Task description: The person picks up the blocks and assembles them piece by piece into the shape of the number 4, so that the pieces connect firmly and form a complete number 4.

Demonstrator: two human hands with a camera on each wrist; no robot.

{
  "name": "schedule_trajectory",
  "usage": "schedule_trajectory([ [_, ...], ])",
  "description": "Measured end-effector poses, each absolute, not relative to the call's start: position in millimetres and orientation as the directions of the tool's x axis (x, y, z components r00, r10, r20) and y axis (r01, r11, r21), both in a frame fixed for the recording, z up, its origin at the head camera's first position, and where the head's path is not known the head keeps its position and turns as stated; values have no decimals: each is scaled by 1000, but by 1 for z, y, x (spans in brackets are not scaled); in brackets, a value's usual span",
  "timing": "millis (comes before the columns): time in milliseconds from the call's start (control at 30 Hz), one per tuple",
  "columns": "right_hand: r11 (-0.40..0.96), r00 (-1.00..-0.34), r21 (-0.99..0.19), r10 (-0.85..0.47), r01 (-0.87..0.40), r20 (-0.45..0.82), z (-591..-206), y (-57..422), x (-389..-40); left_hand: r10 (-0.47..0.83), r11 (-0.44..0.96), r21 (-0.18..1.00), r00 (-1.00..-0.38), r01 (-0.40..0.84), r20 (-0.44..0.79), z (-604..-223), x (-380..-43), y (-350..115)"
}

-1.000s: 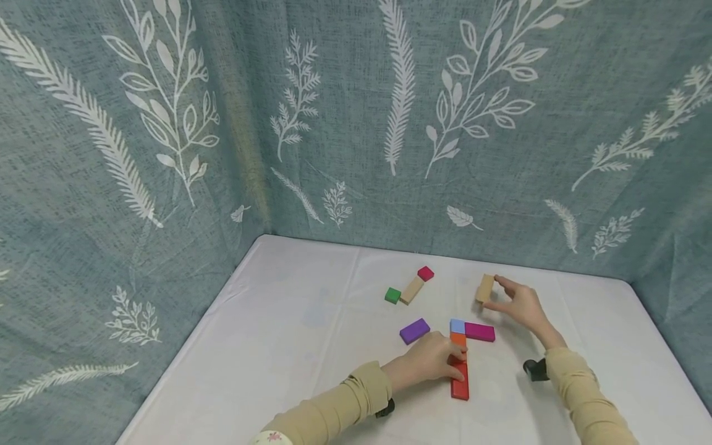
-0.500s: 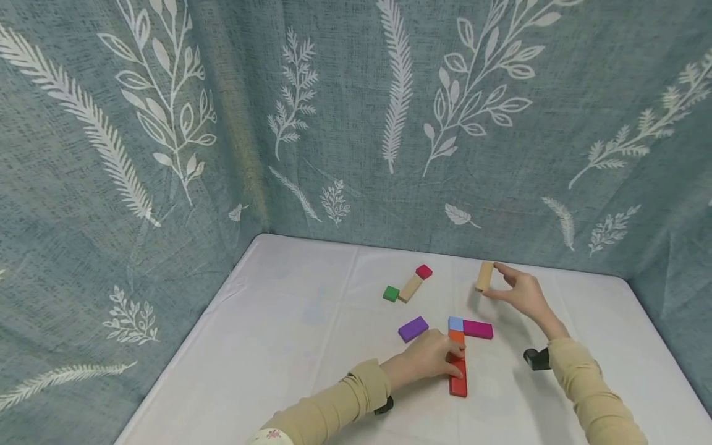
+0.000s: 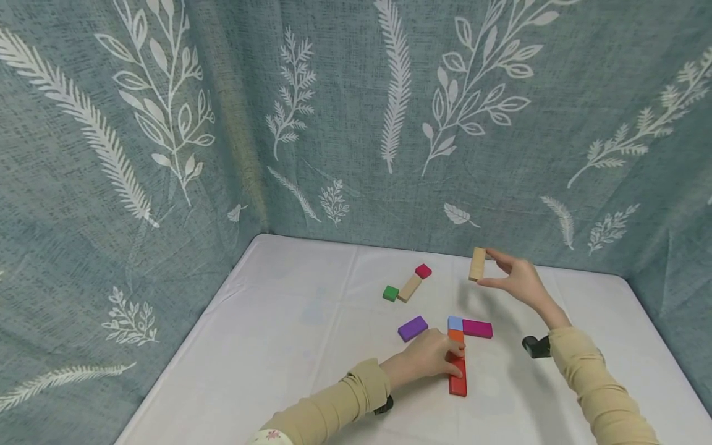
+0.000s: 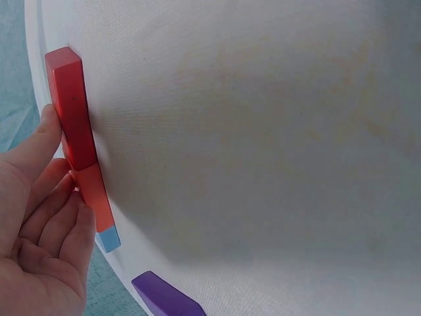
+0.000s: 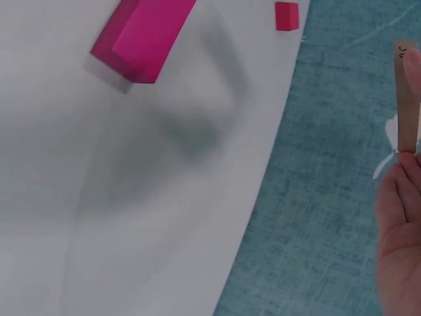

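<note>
Right hand [image 3: 520, 283]: your fingers pinch a wooden block [image 3: 477, 264] near its two ends, raised off the table [image 3: 278, 346], at 12 o'clock from the magenta block [image 3: 478, 329] in the head view. Risk: end-only hold; uneven thumb pressure could let it pivot or slip. Left hand [image 3: 427, 353]: your thumb touches the red block [image 3: 458, 386], fingers at its joint with the orange block [image 3: 456, 335]; cannot tell whether you grip or merely steady. Risk: a push toward 3 o'clock would probably skew the row below the light-blue block [image 3: 455, 323].
</note>
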State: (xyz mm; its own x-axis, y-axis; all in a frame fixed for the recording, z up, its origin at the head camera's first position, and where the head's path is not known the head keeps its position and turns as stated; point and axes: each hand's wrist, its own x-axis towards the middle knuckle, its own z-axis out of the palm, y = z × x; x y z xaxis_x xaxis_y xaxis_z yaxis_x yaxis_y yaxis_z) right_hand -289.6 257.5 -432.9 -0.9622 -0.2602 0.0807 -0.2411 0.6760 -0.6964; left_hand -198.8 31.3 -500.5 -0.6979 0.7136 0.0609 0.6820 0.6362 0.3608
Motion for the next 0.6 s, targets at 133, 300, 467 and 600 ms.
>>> schedule_trajectory([
  [133, 657, -955, -711, -288, -251, 72, -427, 252, -288, 713, 637, 371, -700, 676, 52, -500, -199, 31],
  [300, 635, -943, -720, -323, -279, 80, -426, 247, -288, 710, 638, 381, -702, 670, 46, -498, -198, 31],
  [467, 610, -935, -738, -345, -289, 81, -430, 243, -288, 709, 639, 383, -704, 667, 45, -498, -198, 31],
  [600, 610, -932, -737, -354, -293, 77, -439, 241, -288, 711, 633, 386, -701, 671, 52, -499, -198, 31],
])
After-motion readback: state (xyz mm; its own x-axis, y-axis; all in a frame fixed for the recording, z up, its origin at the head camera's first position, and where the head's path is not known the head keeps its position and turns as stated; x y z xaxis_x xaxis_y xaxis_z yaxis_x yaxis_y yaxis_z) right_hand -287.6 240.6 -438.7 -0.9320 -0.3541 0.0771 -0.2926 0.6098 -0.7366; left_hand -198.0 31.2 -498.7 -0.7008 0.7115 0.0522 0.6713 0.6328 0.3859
